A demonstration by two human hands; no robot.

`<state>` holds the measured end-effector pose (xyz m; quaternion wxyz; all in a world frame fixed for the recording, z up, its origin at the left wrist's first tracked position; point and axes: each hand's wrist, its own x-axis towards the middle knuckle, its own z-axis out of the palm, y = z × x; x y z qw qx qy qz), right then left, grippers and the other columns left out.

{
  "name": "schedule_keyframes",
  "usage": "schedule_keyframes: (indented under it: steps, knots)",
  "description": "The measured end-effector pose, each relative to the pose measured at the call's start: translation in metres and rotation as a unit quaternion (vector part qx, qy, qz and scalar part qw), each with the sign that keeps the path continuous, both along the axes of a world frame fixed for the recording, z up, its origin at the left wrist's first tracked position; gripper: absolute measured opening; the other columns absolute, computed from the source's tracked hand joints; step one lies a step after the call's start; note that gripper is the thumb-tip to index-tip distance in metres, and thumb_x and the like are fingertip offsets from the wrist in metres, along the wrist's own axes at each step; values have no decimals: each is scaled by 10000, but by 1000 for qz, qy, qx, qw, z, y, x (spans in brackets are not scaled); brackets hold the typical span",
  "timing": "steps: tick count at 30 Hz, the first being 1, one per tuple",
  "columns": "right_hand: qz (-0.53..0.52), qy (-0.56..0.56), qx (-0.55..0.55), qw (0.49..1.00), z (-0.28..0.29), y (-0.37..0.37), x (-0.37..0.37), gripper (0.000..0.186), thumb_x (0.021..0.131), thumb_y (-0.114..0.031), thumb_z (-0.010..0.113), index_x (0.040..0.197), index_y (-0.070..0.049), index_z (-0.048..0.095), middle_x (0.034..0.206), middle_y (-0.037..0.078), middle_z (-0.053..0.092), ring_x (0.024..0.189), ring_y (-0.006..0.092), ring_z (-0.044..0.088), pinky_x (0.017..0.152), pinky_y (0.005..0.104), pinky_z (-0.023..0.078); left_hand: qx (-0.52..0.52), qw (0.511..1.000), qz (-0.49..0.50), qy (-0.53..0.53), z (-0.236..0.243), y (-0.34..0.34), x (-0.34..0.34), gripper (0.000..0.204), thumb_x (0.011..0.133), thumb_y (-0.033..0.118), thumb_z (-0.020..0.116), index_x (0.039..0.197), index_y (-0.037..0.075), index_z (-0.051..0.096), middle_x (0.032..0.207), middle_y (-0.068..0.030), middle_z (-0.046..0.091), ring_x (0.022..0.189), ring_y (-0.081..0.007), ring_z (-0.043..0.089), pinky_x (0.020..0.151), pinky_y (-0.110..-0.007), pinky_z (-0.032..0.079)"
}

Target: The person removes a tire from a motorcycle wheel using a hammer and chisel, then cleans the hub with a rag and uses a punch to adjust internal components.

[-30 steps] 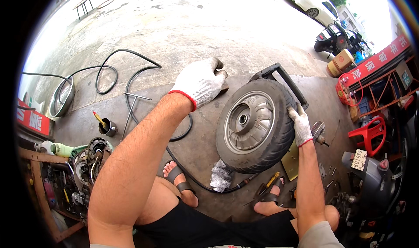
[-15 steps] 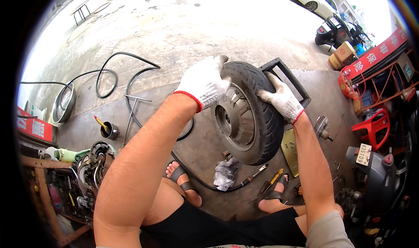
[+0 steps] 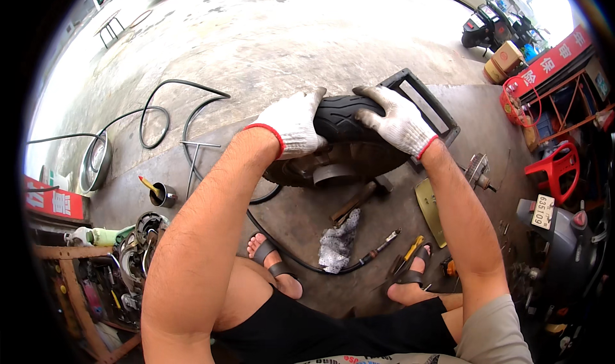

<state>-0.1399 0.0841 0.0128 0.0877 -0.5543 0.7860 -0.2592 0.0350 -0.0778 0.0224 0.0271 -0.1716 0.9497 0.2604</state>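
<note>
Before me is a motor-scooter wheel with a black treaded tyre, its tread facing up and its dark hub side tilted toward me. My left hand, in a white knit glove with a red cuff, is closed round the tyre's left part. Gloved the same way, my right hand grips the tyre's right part, fingers over the tread. The wheel's underside is hidden. Just behind it on the right stands a black metal frame. Under the wheel's near edge lies a hammer.
A crumpled grey speckled cloth and a black hose with a metal end lie near my feet. A T-handled tool and a cup are at left. A yellowish panel and a red stool are at right.
The wheel has turned and tipped: its hub side, which faced left, now faces down toward me. My right hand has moved left and up along the tyre. The hammer has come into view.
</note>
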Motion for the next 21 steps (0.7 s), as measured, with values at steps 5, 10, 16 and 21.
schedule_keyframes:
  steps: [5,10,16,21]
  knots:
    - [-80,58,-136,986,-37,20,-21,462,905,-349,657,1289,-97,608,1259,162,610,1200,351,553,1030,425,436,-3,999,46,3,4,9,-7,867,750,299,716,1490,16,362,1344,-285,540,1262,-382,534,1072,-387,428]
    - [-110,70,-161,978,-50,21,-27,466,897,-360,657,1290,-116,612,1264,168,606,1193,361,550,1038,436,426,-2,999,48,18,0,11,-17,835,773,256,712,1491,17,361,1389,-283,510,1300,-380,506,1102,-379,400]
    - [-151,90,-148,973,-47,17,-20,507,916,-443,629,1297,-110,603,1224,176,619,1166,365,563,1034,453,422,-4,998,58,37,-6,9,-19,834,793,256,721,1508,50,343,1431,-274,475,1338,-371,473,1125,-386,376]
    - [-156,93,-140,973,-49,9,-21,542,924,-485,612,1309,-104,597,1239,184,610,1171,379,557,1050,459,409,-6,997,63,44,-10,3,-19,827,806,280,723,1506,49,348,1413,-277,488,1334,-372,477,1116,-387,383]
